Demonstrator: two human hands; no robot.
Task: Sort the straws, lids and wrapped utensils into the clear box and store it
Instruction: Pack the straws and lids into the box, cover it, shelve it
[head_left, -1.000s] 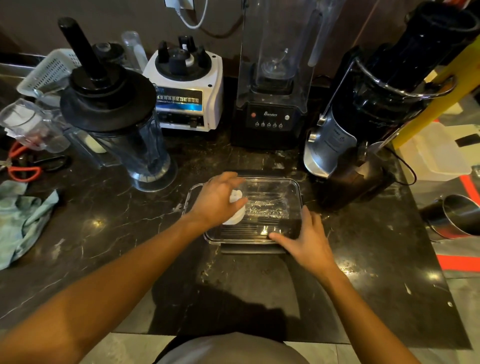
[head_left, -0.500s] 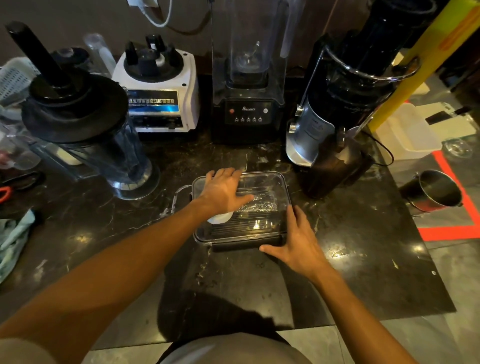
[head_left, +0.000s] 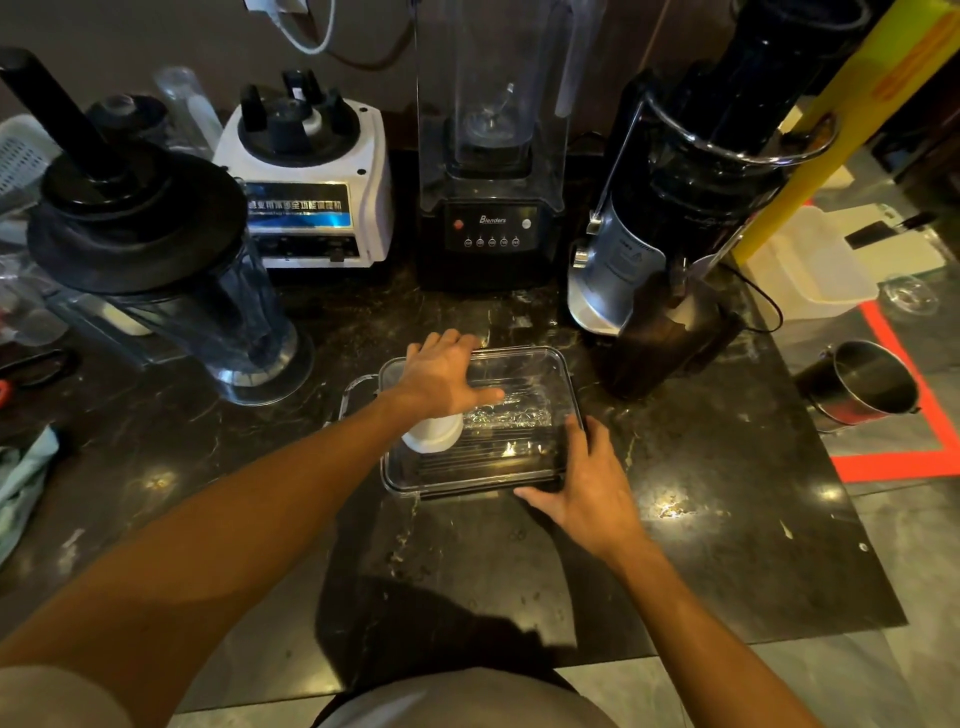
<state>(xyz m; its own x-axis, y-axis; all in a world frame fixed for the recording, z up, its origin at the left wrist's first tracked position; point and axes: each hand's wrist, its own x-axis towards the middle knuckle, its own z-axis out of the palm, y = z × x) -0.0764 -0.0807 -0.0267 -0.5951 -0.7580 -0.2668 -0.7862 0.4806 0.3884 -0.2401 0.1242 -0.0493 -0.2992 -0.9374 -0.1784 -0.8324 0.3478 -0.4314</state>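
Note:
A clear box (head_left: 551, 365) with a transparent cover sits on the dark marble counter in front of me. Inside it, a stack of white lids (head_left: 434, 435) lies at the left, shiny wrapped utensils (head_left: 511, 415) across the middle, and dark straws (head_left: 483, 458) along the near side. My left hand (head_left: 441, 379) lies flat, fingers spread, on top of the box at its far left. My right hand (head_left: 587, 488) grips the box's near right corner, thumb along the front edge.
Behind the box stand a blender jar with a black lid (head_left: 156, 260), a white blender base (head_left: 311, 192), a black blender (head_left: 491, 208) and a juicer (head_left: 670, 234). A metal cup (head_left: 862, 387) and a white container (head_left: 810, 265) sit low at the right. A cloth (head_left: 21, 483) lies at the left.
My left hand went from curled over the white lids to lying flat over the box's far left. My right hand stayed on the near right corner.

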